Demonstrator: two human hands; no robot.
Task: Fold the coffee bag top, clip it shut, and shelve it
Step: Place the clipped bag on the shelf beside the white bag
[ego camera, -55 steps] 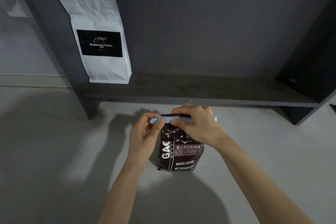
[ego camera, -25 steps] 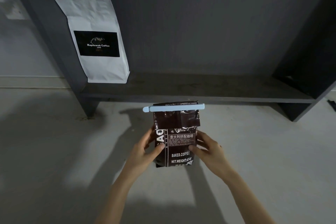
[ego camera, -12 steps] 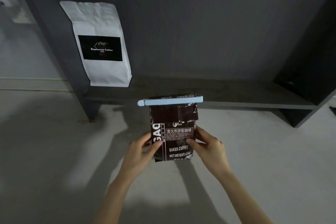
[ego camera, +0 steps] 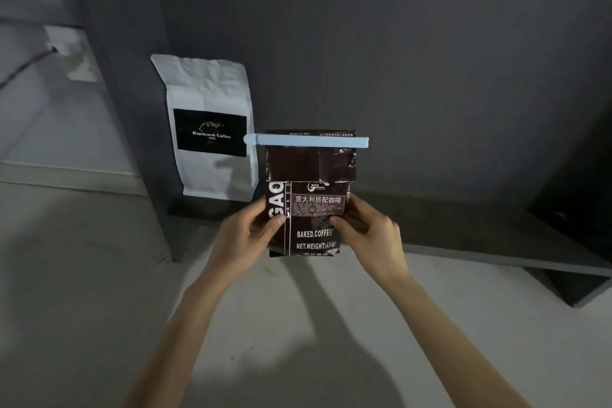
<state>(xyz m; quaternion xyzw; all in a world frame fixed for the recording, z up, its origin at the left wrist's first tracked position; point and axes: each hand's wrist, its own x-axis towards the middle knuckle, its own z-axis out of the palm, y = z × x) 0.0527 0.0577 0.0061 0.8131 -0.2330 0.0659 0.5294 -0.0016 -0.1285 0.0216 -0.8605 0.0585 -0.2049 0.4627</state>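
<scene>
A dark brown coffee bag [ego camera: 310, 172] with white print hangs upright in the air, above the floor and in front of the low dark shelf [ego camera: 463, 235]. Its top is folded over, and a pale blue clip [ego camera: 306, 141] is clamped across the fold. My left hand [ego camera: 246, 235] grips the bag's left side, thumb on the front. My right hand [ego camera: 371, 235] grips the right side in the same way. The bag's bottom edge is level with the shelf's front edge.
A white coffee bag [ego camera: 212, 129] with a black label stands at the shelf's left end against the side panel [ego camera: 126, 109]. The shelf board to the right of it is bare. A wall socket [ego camera: 73, 50] with a cable sits on the left wall. Pale floor [ego camera: 99, 308] lies below.
Both hands left the clip and took the bag by its sides. They have lifted it off the floor and carried it up and forward toward the shelf.
</scene>
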